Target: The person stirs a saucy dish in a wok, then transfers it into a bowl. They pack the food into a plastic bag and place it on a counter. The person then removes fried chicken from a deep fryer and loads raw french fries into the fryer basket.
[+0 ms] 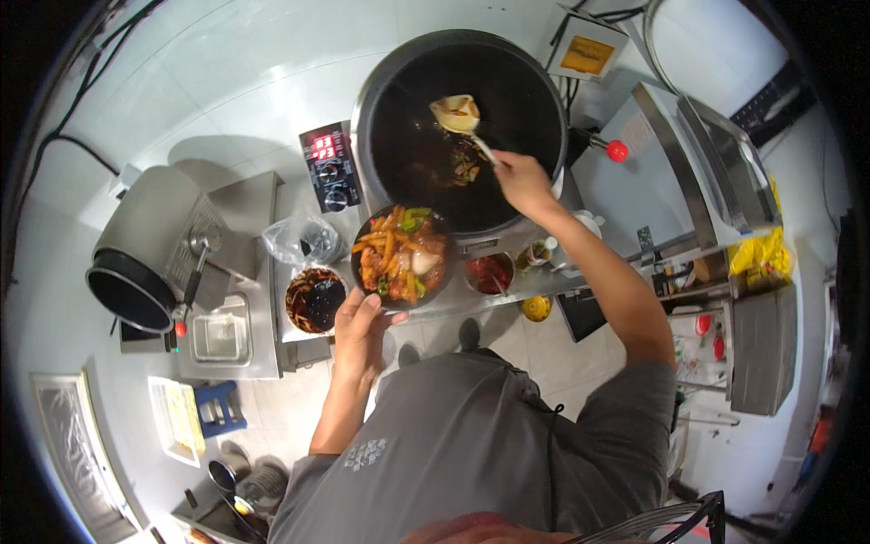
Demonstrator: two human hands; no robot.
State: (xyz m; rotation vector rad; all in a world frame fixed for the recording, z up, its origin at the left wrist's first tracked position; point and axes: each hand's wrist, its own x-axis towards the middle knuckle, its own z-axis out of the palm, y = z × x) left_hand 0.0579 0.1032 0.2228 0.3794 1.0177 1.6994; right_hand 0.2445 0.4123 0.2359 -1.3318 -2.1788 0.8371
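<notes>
My left hand grips the near-left rim of a dark round bowl, raised beside the wok. Cooked food fills it: glazed brown pieces, orange-brown strips, green pepper and one pale chunk. Over the wide black wok, my right hand is closed around the pale handle of a ladle or spatula. The utensil's cream-coloured head has brown sauce on it and sits inside the wok. A small heap of browned, greenish scraps lies on the wok's bottom, just below that head.
Left of the wok stands a control panel with lit red digits. A pot of dark sauce, a clear plastic bag, a container of red sauce and a jar line the counter. A red-knobbed lever projects at right.
</notes>
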